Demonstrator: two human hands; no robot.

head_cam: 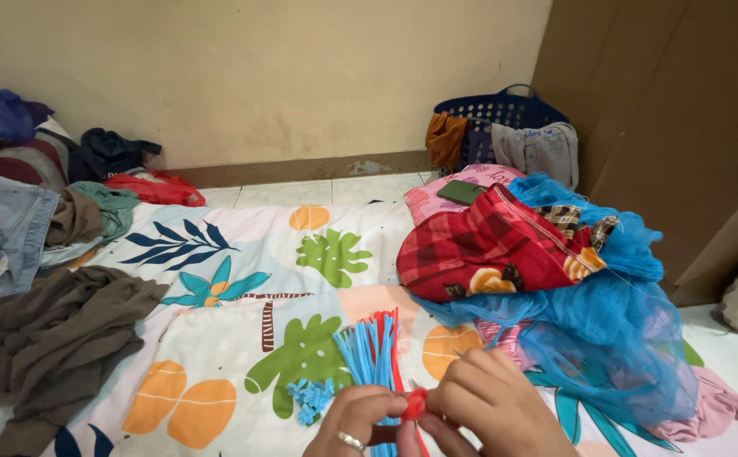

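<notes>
Both hands pinch one small red piece at the bottom edge, low over the bed.

The left hand and right hand meet fingertip to fingertip, fingers closed on the red piece. Just beyond them, the bundle of blue and red stems runs lengthwise away across the leaf-print sheet, equally near both hands.

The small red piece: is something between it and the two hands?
Nothing visible is. The left hand and the right hand both pinch the small red piece directly, above the bundle of blue and red pipe cleaners on the patterned bedsheet.
</notes>
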